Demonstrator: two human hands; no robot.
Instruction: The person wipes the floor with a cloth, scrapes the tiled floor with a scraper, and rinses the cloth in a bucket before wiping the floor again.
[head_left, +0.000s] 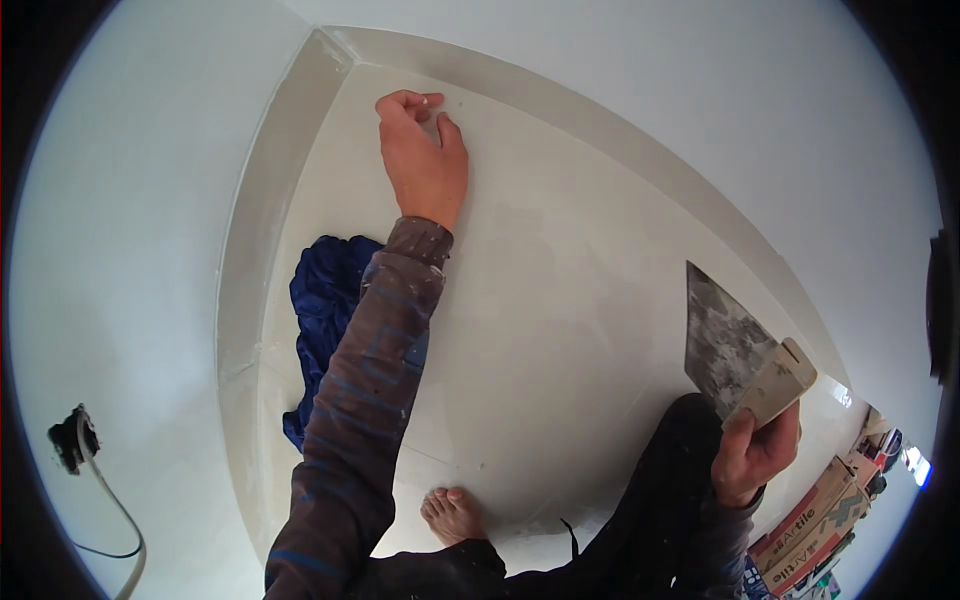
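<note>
My left hand (424,160) reaches out over the pale floor near the far corner. Its fingers are bent, the thumb stands apart from them, and I see nothing held; a white speck shows on a finger. In my right hand (758,457) is a wide putty knife (728,340), gripped by its beige handle. Its metal blade is smeared with grey and white residue and points away from me, above my dark-trousered knee. A crumpled dark blue cloth (335,310) lies on the floor left of my left forearm, which hides part of it.
White walls with a beige skirting (620,115) enclose the floor. A cable (120,505) comes out of a dark hole in the left wall. Cardboard boxes (815,530) and other items are piled at lower right. My bare foot (453,515) rests on the floor (540,330).
</note>
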